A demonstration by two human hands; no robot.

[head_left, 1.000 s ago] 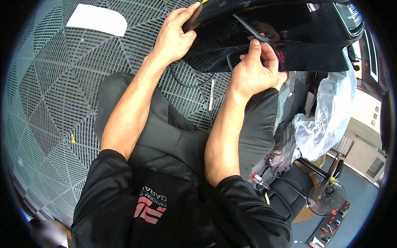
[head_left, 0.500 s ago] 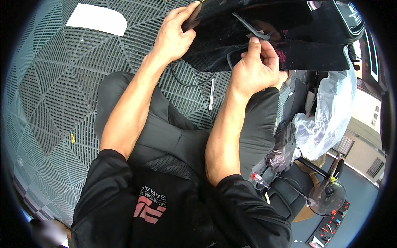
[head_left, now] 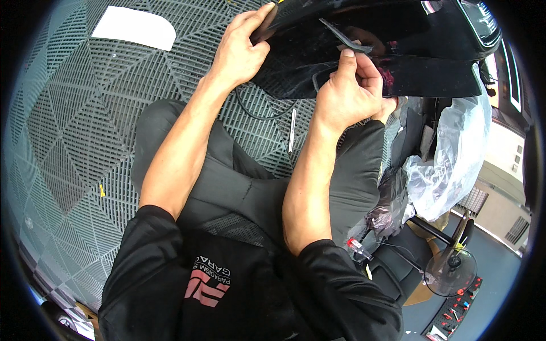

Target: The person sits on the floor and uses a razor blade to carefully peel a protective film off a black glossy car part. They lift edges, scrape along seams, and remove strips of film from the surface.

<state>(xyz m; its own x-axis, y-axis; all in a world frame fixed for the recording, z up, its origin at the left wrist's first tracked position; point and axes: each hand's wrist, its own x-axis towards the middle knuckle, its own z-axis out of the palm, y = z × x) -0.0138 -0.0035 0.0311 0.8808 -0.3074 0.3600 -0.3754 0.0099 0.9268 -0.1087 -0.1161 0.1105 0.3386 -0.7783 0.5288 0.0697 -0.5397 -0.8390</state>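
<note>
Apparently positioning: right hand pinches dark strip at black panel, left hand clasps its edge; next likely needs steadiness.

The floor is laid with openwork plastic tiles, mostly grey-green, their narrow slats running in changing directions so that they form triangles and diamonds; some patches are darker than the rest. Near its far edge, toward the left, lies a white sheet — flat, with one corner rounded off in a wide curve. A small yellow piece lies on the slats at the left, well apart from the sheet. Near the middle, a slim pale strip lies lengthwise away from the person, and just beside its far end a black cord curves across the tiles.
</note>
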